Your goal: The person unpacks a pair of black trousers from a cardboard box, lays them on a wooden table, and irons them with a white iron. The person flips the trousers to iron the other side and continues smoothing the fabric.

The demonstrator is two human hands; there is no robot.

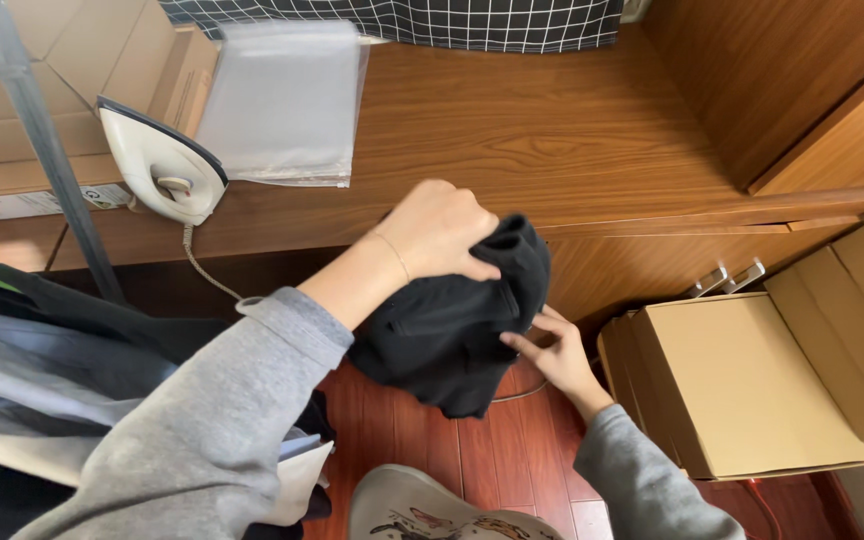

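Observation:
A bunched black garment [452, 320] hangs in front of the wooden table edge [652, 215]. My left hand [440, 232] is closed over its top, gripping the fabric. Below and to the right, my right hand [552, 355] holds the garment's lower side with its fingers against the cloth. Both arms wear grey sleeves.
A white clothes iron [160, 165] stands at the table's left, its cord hanging down. Clear plastic bags [282, 100] lie beside it. Cardboard boxes [742, 385] sit on the red wooden floor at right. More clothes [42, 370] pile at left, near a metal pole [37, 130].

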